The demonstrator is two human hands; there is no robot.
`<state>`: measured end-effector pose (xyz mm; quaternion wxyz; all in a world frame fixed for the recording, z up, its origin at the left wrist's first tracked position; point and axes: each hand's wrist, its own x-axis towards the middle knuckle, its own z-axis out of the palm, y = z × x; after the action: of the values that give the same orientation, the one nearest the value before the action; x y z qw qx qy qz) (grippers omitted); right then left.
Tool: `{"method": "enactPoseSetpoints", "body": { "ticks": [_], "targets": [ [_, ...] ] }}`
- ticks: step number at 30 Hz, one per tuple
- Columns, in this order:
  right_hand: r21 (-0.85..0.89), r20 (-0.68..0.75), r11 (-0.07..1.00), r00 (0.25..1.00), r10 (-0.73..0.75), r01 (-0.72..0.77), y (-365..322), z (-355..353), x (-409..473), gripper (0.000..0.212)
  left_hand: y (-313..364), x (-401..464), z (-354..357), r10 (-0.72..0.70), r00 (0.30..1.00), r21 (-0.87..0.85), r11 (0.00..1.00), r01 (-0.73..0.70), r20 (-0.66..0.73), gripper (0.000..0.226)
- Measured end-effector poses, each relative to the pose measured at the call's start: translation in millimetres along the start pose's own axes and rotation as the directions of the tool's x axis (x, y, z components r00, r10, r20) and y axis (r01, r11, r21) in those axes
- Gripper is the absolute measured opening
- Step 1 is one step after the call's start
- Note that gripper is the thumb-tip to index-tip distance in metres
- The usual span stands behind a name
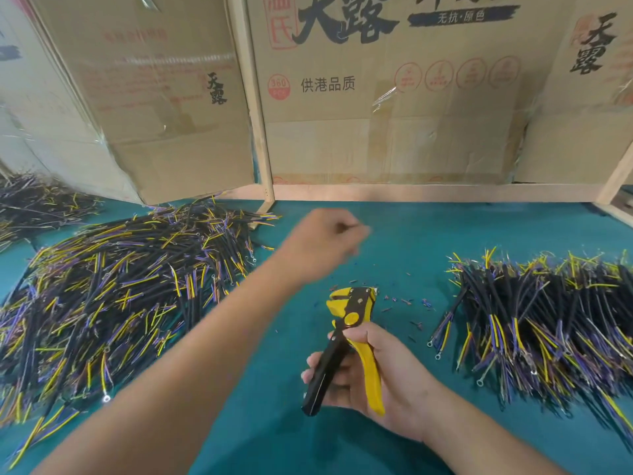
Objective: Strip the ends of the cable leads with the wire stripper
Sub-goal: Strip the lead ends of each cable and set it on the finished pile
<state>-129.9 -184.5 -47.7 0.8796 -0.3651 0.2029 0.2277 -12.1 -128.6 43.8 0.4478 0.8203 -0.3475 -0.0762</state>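
Green mat (445,228): right hand (380,378) grips stripper (346,341); blurred left hand (325,241), grip unclear; seat one lead squarely before squeezing, from right pile (548,320).

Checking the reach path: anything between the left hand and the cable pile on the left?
Nothing visible. The left hand, blurred, hangs over bare green mat beside the left cable pile. The stripper sits in the right hand, nearer the camera.

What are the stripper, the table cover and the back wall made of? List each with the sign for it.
Wire stripper: handles look like matte plastic, one yellow, one black; the jaw parts look like dark metal, though blurred.
Table cover: teal, matte, flat, probably a rubber or felt mat; texture is unclear.
Back wall: brown cardboard boxes, printed, with glossy clear tape, between pale wooden posts.
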Motion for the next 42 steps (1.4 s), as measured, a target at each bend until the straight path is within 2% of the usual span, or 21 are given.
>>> {"method": "enactPoseSetpoints", "body": {
  "ticks": [1,3,4,5,7,9,11,13,17,24,27,31,33,36,39,40,42],
  "targets": [
    [-0.012,0.109,0.986,0.981,-0.163,0.165,3.0,-11.2,-15.2,0.025,-22.8,-9.7,-21.2,-0.022,0.997,0.134,0.99,0.033,-0.08,0.021],
    [-0.02,0.052,0.988,0.987,-0.152,0.153,-1.3,-24.0,-17.8,0.024,-69.7,-30.7,-59.2,-0.111,0.968,0.37,0.909,0.191,-0.227,0.024],
    [-0.052,0.077,0.986,0.986,-0.151,0.155,-0.5,-19.6,-16.8,0.022,-90.9,-42.3,-73.7,-0.163,0.941,0.435,0.854,0.286,-0.298,0.026],
    [-0.067,0.112,0.985,0.982,-0.149,0.157,4.8,-15.2,-13.4,0.021,-108.8,-53.0,-84.4,-0.195,0.913,0.456,0.816,0.354,-0.36,0.029],
    [-0.008,0.109,0.989,0.983,-0.145,0.146,2.9,-17.2,-10.9,0.027,-136.3,-71.1,-96.9,-0.221,0.877,0.433,0.802,0.412,-0.426,0.036],
    [-0.012,0.112,0.991,0.985,-0.134,0.136,-0.5,-20.0,-12.9,0.031,-152.6,-82.3,-102.6,-0.271,0.894,0.449,0.789,0.419,-0.358,0.038],
    [-0.006,0.112,0.99,0.984,-0.142,0.144,-0.5,-18.1,-12.5,0.031,-155.4,-85.7,-103.7,-0.371,0.9,0.529,0.728,0.436,-0.231,0.04],
    [-0.012,0.114,0.99,0.984,-0.135,0.137,0.3,-18.7,-12.0,0.033,-154.3,-85.8,-100.7,-0.435,0.881,0.603,0.658,0.451,-0.185,0.043],
    [-0.007,0.113,0.991,0.984,-0.135,0.137,0.1,-20.0,-10.3,0.034,-146.5,-83.5,-83.7,-0.366,0.881,0.75,0.481,0.454,-0.299,0.04],
    [0.012,0.129,0.993,0.984,-0.12,0.119,-2.1,-20.4,-9.2,0.032,-142.2,-78.1,-65.5,-0.308,0.886,0.798,0.401,0.45,-0.346,0.033],
    [0.02,0.114,0.993,0.986,-0.118,0.117,-1.8,-18.8,-9.5,0.033,-141.3,-74.5,-62.0,-0.286,0.885,0.794,0.4,0.458,-0.367,0.031],
    [0.016,0.126,0.994,0.986,-0.111,0.11,-2.0,-19.8,-8.4,0.023,-146.7,-72.9,-67.5,-0.302,0.871,0.762,0.427,0.486,-0.387,0.027],
    [0.021,0.129,0.994,0.986,-0.111,0.109,-1.9,-19.9,-7.9,0.027,-146.9,-73.0,-68.0,-0.3,0.872,0.753,0.444,0.487,-0.387,0.026],
    [0.04,0.123,0.993,0.986,-0.114,0.109,-1.5,-19.1,-8.4,0.031,-143.3,-74.8,-66.8,-0.316,0.899,0.713,0.55,0.434,-0.303,0.028],
    [0.041,0.122,0.994,0.987,-0.102,0.098,-1.4,-19.8,-8.6,0.02,-137.9,-78.9,-68.7,-0.351,0.908,0.722,0.564,0.4,-0.228,0.024],
    [0.038,0.117,0.994,0.988,-0.102,0.098,-1.0,-20.4,-8.4,0.017,-136.4,-80.7,-69.8,-0.351,0.917,0.705,0.601,0.376,-0.189,0.02],
    [0.035,0.104,0.994,0.989,-0.104,0.1,-0.5,-20.7,-7.7,0.017,-134.3,-85.0,-74.0,-0.317,0.948,0.551,0.784,0.284,-0.037,0.01]
  ]
}}
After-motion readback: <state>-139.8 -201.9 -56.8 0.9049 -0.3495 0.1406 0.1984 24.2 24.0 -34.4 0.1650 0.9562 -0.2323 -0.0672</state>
